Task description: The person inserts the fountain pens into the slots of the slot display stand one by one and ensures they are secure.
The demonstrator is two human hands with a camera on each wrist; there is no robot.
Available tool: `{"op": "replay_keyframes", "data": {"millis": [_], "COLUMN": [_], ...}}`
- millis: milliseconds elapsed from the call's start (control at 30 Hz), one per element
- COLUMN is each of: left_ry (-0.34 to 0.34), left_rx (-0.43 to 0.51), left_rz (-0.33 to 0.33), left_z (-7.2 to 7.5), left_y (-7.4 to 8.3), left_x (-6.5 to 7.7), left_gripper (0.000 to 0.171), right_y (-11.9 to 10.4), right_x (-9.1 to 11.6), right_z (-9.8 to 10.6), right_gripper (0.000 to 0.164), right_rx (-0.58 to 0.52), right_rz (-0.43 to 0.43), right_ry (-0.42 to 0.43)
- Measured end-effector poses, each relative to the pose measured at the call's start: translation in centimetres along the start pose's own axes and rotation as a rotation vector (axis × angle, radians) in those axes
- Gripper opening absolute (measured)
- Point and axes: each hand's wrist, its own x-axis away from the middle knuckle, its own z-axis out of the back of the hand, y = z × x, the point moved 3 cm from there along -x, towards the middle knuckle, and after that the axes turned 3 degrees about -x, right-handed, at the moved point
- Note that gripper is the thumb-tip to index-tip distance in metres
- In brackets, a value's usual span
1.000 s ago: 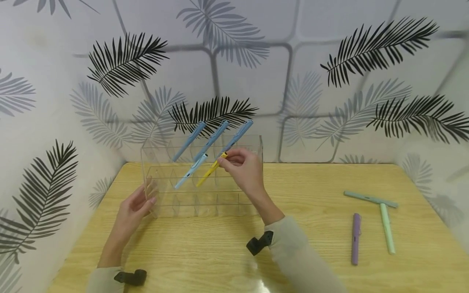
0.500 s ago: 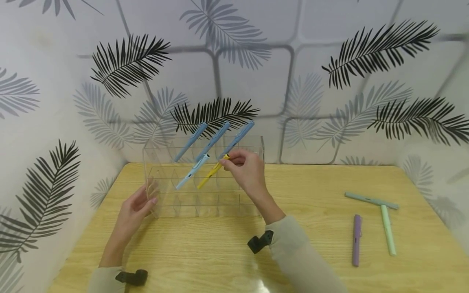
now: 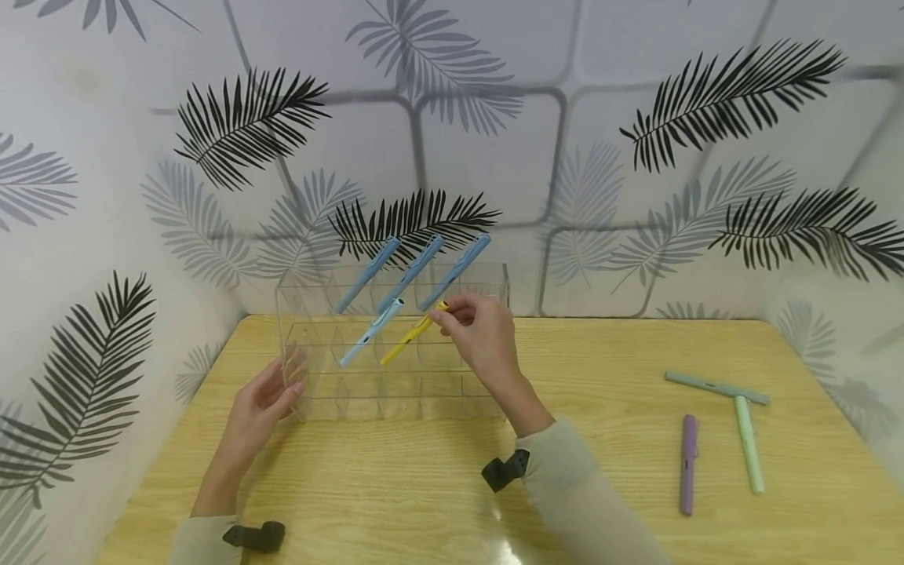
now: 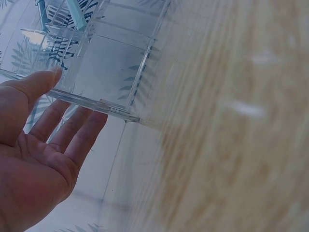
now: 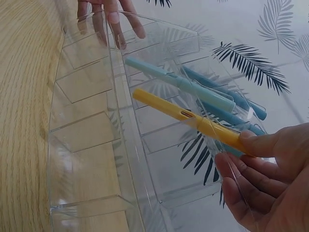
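Yellow pen (image 3: 410,337), 1, mid-frame; 3 blue pens (image 3: 411,274), 1 pale-blue pen (image 3: 372,333) in clear rack (image 3: 395,396); 3 loose pens (image 3: 687,464), lower right. Your right hand (image 3: 486,333) pinches the yellow pen; left hand (image 3: 257,404), part-open, grips rack's side.

Qty: 3 blue pens (image 3: 411,273), 1 lt. blue pen (image 3: 372,333), 1 yel. pen (image 3: 412,336), 1 purp. pen (image 3: 688,464), 1 lt. grn. pen (image 3: 749,445), 1 grey-grn. pen (image 3: 716,388) = 8 tot., 6 cols. Of those, 5 at the clr. rack (image 3: 424,408), 3 on the worktop (image 3: 395,486). Rack: 1 pc., 3 tiers; slots per tier, no firm ct., too see-thru. Worktop: 1. L hand (image 3: 264,400) x1, R hand (image 3: 483,337) x1. L sleeve (image 3: 208,540) x1, R sleeve (image 3: 586,486) x1. Blk. L wrist cam (image 3: 254,536) x1, blk. R wrist cam (image 3: 505,469) x1.
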Motion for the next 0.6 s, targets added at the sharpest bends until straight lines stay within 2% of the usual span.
{"op": "replay_keyframes", "data": {"millis": [133,267,600], "left_ry": [0.000,-0.001,0.001], "left_rx": [-0.001,0.006,-0.011], "left_rz": [0.004,-0.003,0.002], "left_z": [0.0,0.0,0.0], "left_y": [0.0,0.0,0.3], "left_x": [0.1,0.1,0.1], "left_gripper": [0.059,0.058,0.058], "right_y": [0.1,0.2,0.1], "right_x": [0.1,0.2,0.6], "right_z": [0.0,0.1,1.6], "right_gripper": [0.016,0.015,0.017], "right_rx": [0.045,0.027,-0.022], "right_rz": [0.038,0.058,0.028], "right_ry": [0.004,0.001,0.001]}}
